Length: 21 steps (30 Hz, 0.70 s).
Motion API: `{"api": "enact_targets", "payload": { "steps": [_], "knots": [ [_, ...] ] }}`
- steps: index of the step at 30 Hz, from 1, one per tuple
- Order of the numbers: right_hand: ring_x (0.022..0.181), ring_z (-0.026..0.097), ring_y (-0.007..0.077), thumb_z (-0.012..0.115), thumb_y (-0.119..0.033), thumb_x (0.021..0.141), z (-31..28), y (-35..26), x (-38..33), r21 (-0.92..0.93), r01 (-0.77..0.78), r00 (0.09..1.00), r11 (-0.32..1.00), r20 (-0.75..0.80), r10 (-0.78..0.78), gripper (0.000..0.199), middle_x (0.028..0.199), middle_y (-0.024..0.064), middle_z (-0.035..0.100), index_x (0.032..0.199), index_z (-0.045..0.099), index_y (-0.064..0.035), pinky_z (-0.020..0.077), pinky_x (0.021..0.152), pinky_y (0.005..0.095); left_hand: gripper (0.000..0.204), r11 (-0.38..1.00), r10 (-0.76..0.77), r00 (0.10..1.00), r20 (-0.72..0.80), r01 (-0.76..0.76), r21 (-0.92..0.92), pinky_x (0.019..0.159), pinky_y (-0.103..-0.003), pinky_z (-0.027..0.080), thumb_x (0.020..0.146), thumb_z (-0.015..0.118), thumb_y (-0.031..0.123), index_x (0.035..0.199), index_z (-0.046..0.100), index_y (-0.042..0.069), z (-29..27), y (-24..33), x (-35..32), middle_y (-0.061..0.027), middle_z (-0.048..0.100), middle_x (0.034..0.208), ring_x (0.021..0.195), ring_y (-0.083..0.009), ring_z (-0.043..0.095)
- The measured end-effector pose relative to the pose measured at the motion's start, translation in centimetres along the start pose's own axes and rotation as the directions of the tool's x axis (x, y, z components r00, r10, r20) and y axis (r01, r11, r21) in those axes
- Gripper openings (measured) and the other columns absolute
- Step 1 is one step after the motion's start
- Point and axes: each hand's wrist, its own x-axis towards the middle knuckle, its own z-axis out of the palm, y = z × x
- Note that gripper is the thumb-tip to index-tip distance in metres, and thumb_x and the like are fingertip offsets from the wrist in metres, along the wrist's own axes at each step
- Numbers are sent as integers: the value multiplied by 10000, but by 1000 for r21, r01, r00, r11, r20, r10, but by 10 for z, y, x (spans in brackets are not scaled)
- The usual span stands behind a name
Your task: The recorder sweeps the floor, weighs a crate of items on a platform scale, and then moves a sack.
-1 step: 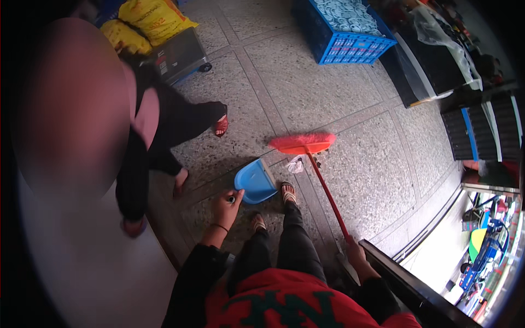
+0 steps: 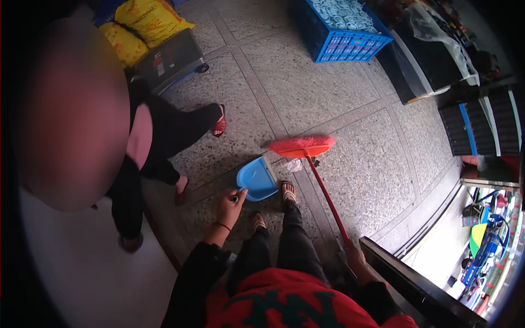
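Observation:
My left hand (image 2: 228, 209) is closed on the handle end of a light blue dustpan (image 2: 257, 179), which rests on the floor in front of my feet with its mouth turned to the right. My right hand (image 2: 355, 256) grips the red stick of a broom (image 2: 326, 190). Its orange-red head with pink bristles lies on the floor just beyond the dustpan. A crumpled whitish scrap (image 2: 295, 165) sits between the broom head and the dustpan, partly hidden by the head. Small dark bits (image 2: 315, 163) lie beside the stick.
At the left, another person (image 2: 169, 117) in dark trousers and red sandals stands by a white tabletop (image 2: 98, 262). Yellow sacks (image 2: 150, 24) lie on a wheeled platform (image 2: 169, 60). A blue crate (image 2: 353, 46) of pale blue parts stands far ahead. A dark-framed edge (image 2: 404, 268) runs at my right.
The broom head covers slightly more of the scrap. My dustpan has shifted a little to the right. The other person's arm and body have moved slightly left.

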Motion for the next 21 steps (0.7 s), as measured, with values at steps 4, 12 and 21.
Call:
{"api": "enact_targets", "payload": {
  "steps": [4,12,21],
  "knots": [
    [947,573,395,460,-361,873,39,45,-76,130,51,994,990,-98,-38,460,969,245,595,1295,416,-182,448,764,457,309,933,358,931,-75,-359,1,572,-399,422,781,659,265,625,537,27,32,11,-2,-115,523,675,661,-298,543],
    [970,575,355,451,-329,862,25,46,-28,402,72,956,913,-289,52,435,1011,209,598,1238,475,-112,447,795,419,322,932,361,932,34,-362,23,567,-407,421,773,666,280,606,561,25,77,40,12,-133,534,639,624,-312,536],
    [783,579,427,400,-292,885,26,53,44,220,5,973,975,-228,46,303,826,248,591,1106,427,-87,440,646,498,308,882,391,900,195,-427,201,567,-416,428,801,630,257,624,585,9,96,64,15,-150,541,623,624,-317,540]
  ]
}}
